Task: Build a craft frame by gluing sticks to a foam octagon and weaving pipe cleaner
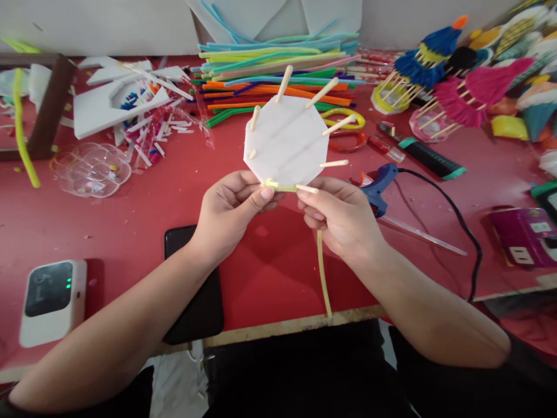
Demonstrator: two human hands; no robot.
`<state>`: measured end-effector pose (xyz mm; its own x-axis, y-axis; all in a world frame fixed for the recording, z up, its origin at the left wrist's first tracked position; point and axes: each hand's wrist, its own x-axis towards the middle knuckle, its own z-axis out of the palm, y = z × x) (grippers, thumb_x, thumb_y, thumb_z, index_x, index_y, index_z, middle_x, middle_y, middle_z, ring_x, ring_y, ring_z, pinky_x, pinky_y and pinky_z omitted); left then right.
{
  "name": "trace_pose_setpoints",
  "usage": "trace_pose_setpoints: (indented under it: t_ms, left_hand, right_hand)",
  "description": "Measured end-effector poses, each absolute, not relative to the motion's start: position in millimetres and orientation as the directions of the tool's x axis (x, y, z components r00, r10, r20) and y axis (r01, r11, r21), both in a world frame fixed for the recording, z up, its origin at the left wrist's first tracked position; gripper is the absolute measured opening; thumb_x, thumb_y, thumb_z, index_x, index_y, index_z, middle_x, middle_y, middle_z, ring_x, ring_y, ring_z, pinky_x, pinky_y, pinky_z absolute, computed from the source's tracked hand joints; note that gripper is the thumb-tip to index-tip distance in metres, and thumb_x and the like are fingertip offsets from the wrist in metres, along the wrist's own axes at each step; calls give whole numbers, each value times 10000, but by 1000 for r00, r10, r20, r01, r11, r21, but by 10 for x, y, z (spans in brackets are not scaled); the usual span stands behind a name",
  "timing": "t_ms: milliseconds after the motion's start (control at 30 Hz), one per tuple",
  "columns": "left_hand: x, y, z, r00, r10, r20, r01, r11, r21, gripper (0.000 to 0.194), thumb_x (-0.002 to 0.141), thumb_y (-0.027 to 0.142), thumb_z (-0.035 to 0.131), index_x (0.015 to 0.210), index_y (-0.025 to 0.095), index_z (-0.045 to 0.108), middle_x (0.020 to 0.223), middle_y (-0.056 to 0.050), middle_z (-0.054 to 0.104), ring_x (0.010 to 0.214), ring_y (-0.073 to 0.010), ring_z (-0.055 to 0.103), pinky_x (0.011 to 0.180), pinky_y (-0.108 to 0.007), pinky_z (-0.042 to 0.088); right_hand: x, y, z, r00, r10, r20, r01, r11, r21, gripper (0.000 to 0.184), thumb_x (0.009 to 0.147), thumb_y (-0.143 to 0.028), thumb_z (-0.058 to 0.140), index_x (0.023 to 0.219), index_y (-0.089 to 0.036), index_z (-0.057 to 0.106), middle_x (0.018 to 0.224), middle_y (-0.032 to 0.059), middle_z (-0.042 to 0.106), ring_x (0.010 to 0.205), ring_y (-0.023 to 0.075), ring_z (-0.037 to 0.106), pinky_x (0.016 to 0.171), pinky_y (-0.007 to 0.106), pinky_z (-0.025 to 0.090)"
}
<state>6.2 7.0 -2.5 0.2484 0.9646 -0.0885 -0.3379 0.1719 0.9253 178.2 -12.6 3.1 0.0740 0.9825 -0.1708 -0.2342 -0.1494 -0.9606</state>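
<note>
A white octagonal foam board [287,139] is held up above the red table, with several short wooden sticks [322,93] standing out from near its rim. My left hand [237,209] pinches the board's lower left edge, thumb on top. At the lower right edge my right hand [335,212] is closed on the board and a pale yellow-green pipe cleaner [322,273]. Part of this pipe cleaner runs along the near edge between my hands; its long tail hangs below my right hand. My curled fingers under the board are partly hidden.
Bundled coloured pipe cleaners [278,64] lie behind the board. A blue glue gun [380,188], scissors [348,139] and a box cutter [430,158] are at right. At left are foam offcuts [113,107], a clear tray [93,171], a phone [195,307] and a white device [52,302].
</note>
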Motion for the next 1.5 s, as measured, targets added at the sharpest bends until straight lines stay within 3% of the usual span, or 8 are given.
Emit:
trace_pose_setpoints:
  t_ms: [667,1167,1500]
  left_hand:
    - [68,49,-15,215,975,-61,-306,126,943,246,747,366,885,875,197,761,851,-33,799,800,-166,771,834,-283,641]
    - [78,49,-6,191,977,-95,-301,151,941,291,729,380,896,904,187,766,870,-49,796,860,-193,778,845,-306,637]
    - [63,49,-9,217,972,-93,-306,159,939,205,739,314,892,854,201,766,836,-29,797,834,-166,771,824,-267,626]
  right_hand:
    - [1784,-119,38,89,977,-194,-211,-172,-962,111,729,-285,765,692,-206,696,569,-60,575,420,24,359,381,215,219]
    - [1811,-152,-49,90,989,-116,-138,-103,-985,198,787,-336,777,701,-214,647,563,-74,501,450,39,358,413,226,235]
    - [1805,-183,-40,86,992,-88,-138,-75,-988,121,802,-293,768,736,-217,700,582,-64,547,455,40,374,416,222,250]
